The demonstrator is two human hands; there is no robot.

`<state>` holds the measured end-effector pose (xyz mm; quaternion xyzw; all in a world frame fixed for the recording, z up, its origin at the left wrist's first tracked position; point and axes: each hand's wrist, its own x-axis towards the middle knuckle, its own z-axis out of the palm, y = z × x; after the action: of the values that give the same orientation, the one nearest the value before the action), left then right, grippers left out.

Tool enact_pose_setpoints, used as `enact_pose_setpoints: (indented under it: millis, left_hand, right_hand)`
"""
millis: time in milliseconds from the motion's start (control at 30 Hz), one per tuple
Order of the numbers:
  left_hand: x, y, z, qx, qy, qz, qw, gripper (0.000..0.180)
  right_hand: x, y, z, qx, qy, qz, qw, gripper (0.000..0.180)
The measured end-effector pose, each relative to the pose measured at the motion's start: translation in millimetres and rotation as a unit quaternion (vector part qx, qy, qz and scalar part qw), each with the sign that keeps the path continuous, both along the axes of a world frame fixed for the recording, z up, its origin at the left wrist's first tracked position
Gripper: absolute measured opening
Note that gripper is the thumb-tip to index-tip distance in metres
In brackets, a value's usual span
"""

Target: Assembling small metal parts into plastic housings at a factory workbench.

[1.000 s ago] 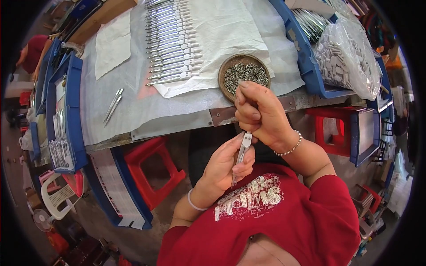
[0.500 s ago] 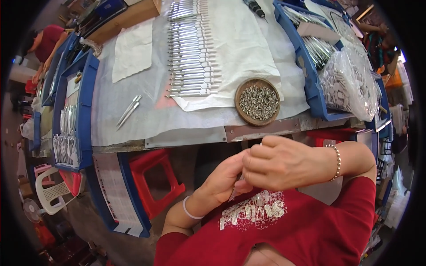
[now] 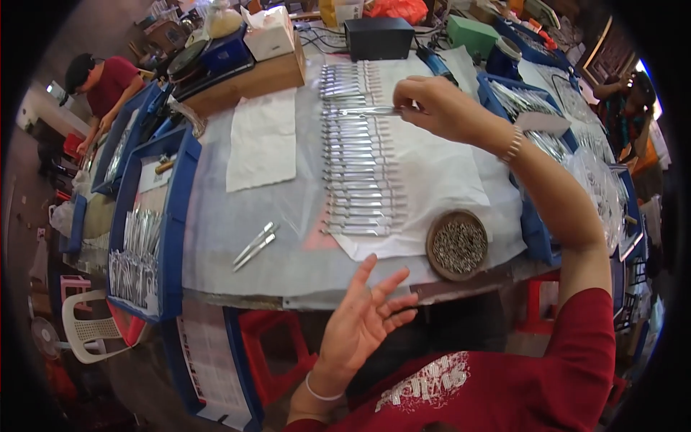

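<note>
My right hand (image 3: 443, 108) reaches out over the far part of the table. It is closed on one end of a slim silver metal tool (image 3: 360, 111), which points left above a long row of similar silver tools (image 3: 360, 176) laid side by side on white paper. My left hand (image 3: 363, 320), palm up with fingers spread, hangs empty by the table's near edge. A round brown bowl (image 3: 434, 263) full of small metal parts stands right of the row's near end. Two more slim silver pieces (image 3: 255, 248) lie at the left.
Blue trays of silver pieces stand at left (image 3: 173, 237) and right (image 3: 533, 209). A white sheet (image 3: 263, 140) lies left of the row. Beyond are a wooden box (image 3: 248, 86), a black box (image 3: 378, 37) and an electric screwdriver (image 3: 437, 63). A co-worker (image 3: 119, 86) stands far left.
My hands were together before my chest. The right has moved away over the row with the silver tool; the left has opened and stayed near the edge. The view has tilted toward the table's far side.
</note>
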<state>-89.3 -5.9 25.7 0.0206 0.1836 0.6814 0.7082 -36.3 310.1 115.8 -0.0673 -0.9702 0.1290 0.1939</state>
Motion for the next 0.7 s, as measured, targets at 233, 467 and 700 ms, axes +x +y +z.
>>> enact_pose_setpoints:
  millis: [233,467,700]
  left_hand:
    - [-9,-7,-2,-0.005,0.013,-0.007,1.000,0.064]
    - [-20,-6,-6,-0.009,0.019,-0.010,1.000,0.065]
    - [-22,-6,-7,0.015,0.012,-0.024,1.000,0.065]
  right_hand:
    - [-99,76,-90,-0.010,0.022,-0.077,0.997,0.006]
    - [-120,96,-110,0.017,-0.043,-0.105,0.993,0.007]
    - [-117,99,-111,0.015,0.000,-0.119,0.993,0.006]
